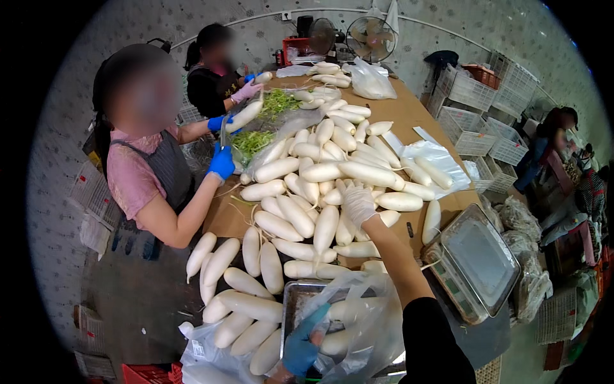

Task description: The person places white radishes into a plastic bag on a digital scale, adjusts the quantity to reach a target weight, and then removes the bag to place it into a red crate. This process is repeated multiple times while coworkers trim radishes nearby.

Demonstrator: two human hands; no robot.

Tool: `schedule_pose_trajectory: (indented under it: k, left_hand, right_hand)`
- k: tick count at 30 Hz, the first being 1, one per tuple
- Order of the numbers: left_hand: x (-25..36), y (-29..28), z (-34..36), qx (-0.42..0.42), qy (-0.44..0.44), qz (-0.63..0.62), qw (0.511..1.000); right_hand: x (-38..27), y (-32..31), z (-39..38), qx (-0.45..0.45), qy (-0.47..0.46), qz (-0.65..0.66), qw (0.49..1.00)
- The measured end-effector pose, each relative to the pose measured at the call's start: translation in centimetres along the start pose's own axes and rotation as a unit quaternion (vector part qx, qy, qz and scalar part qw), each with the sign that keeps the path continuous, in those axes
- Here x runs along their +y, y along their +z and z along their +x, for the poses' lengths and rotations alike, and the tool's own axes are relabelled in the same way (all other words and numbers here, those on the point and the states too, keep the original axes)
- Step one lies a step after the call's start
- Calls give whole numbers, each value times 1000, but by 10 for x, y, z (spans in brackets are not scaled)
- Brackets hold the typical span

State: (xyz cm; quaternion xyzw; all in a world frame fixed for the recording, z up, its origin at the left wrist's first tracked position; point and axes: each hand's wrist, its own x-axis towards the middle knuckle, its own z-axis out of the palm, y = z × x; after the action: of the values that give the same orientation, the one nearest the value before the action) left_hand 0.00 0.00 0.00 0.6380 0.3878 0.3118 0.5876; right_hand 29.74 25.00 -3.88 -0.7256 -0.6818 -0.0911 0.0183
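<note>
Through the head camera, the only view, I have a brown board-topped table (409, 118) heaped with daikon radishes (277, 170). They are long, plump and creamy white with a smooth, slightly glossy skin; most taper to a blunt end, and several trail a thin, pale root. They lie in every direction, stacked thickest in the middle of the table and spilling toward the near edge, where a few lie side by side.

My right hand (358, 203), in a white glove, reaches into the heap with its fingers extended over the daikons and touching them; whether it grips one I cannot tell. My left hand (302, 347), in a blue glove, is low in the frame, pinching the edge of a clear plastic bag (368, 323). Some daikons show through the film, and the bag sits over a metal tray (289, 296). To its left, more daikons rest just beside a crumpled printed plastic bag (208, 358).

Right of the heap I see a rectangular metal-rimmed pan (480, 259), one daikon near it, and flat plastic bags (436, 153) partly under others. Across on the left, a co-worker (137, 176) in blue gloves holds a knife (224, 133) against a daikon, beside trimmed greens (252, 142). Farther back, a second co-worker (208, 89) handles another. White crates (470, 131) stand stacked beyond the table.
</note>
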Motion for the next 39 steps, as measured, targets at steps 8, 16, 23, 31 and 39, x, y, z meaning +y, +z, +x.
schedule_pose_trajectory:
  k: [8,16,23,31,39]
  left_hand:
    - [3,5,1,-2,-24,3,1000]
    - [25,-25,-1,46,24,87,995]
    - [18,-31,-12,93,77,92,988]
    - [-25,3,-12,61,57,257,963]
    - [9,-6,1,4,-79,189,979]
  right_hand:
    - [4,-95,-66,85,-4,133,987]
    - [-36,-249,-214,-44,-54,571,818]
    - [-80,-164,-240,-108,-301,214,923]
    - [-55,-166,-192,-150,-294,561,759]
    - [20,-11,-1,160,-5,251,955]
